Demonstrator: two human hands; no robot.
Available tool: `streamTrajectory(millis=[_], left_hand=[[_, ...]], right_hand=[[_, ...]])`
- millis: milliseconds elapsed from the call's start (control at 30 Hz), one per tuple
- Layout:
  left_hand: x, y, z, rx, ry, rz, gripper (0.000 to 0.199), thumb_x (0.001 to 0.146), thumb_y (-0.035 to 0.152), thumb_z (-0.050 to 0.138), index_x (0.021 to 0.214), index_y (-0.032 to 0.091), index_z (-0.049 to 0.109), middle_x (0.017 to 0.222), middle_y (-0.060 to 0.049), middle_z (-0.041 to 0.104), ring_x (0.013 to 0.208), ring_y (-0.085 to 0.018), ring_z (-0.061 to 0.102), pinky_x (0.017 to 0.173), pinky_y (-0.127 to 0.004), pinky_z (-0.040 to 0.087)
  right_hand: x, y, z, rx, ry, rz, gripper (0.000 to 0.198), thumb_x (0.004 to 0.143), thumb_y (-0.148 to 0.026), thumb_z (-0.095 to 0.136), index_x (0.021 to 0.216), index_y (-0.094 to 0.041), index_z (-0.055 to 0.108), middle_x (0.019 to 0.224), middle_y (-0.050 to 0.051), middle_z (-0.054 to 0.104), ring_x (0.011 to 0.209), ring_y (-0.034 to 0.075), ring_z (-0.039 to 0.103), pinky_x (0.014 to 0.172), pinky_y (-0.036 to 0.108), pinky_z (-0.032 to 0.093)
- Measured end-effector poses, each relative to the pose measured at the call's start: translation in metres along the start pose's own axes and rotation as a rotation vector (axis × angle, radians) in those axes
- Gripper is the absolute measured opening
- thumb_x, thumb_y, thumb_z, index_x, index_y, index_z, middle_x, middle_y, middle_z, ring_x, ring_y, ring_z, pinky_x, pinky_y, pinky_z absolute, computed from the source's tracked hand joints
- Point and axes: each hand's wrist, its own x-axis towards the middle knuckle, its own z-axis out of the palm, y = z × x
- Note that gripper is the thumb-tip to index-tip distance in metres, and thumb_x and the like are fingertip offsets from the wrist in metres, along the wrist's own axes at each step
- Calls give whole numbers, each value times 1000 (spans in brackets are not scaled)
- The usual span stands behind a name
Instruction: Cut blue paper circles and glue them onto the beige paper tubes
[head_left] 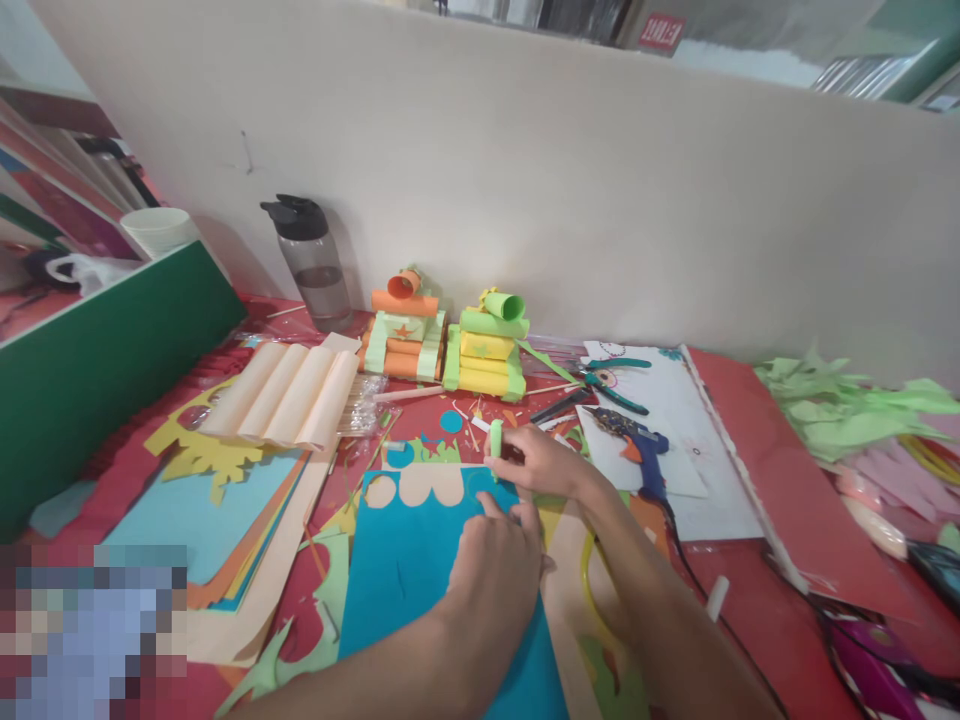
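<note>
A sheet of blue paper point(405, 580) lies on the table before me, with a row of round cut-outs along its far edge. My left hand point(495, 560) presses on the sheet with fingers stretched out, near a faint circle at the far right corner. Just beyond it, my right hand point(536, 462) is closed on a small light-green tool point(496, 438), held upright at the sheet's far edge. Its lower end is partly hidden by the fingers, so its exact kind does not show. A loose blue disc point(451, 421) lies farther back among scraps.
Behind stand orange and yellow-green rolled-paper models point(486, 350) and a water bottle point(311, 265). On the right lie a blue glue gun point(651, 455) with its cord and green-handled pliers point(619, 380). Stacked coloured paper point(202, 510) and rolled cream paper point(281, 393) are on the left.
</note>
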Motion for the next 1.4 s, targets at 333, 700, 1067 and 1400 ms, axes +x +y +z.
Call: streamTrajectory(millis=[333,700,1067,1400], left_hand=[[1,0,3,-40,-9,-14,44,101,38,50,132,8,57,103,-21,72,101,-30,71,59,-26,47],[4,-3,-4,-77,-71,9,49,101,37,49,137,4,52,106,-23,71,113,-36,67,58,-28,51],[7,-11,-10,-122,-76,-3,36,100,36,51,122,9,61,88,-15,69,89,-29,71,59,-30,49],[7,-12,-8,-126,-81,-12,32,100,33,52,120,9,61,88,-15,68,85,-28,70,60,-30,50]], right_hand=[[0,1,-1,36,18,1,17,92,-30,59,81,-18,63,69,-1,60,62,14,52,59,26,39],[3,-1,4,42,59,-44,17,94,-32,59,90,-19,68,83,1,69,71,16,58,67,27,43],[-1,-2,1,14,45,-25,16,93,-30,58,85,-19,67,72,-2,65,64,14,55,61,25,40],[-3,3,-3,-18,32,-18,21,92,-33,59,78,-19,65,70,-1,64,62,13,53,60,25,40]])
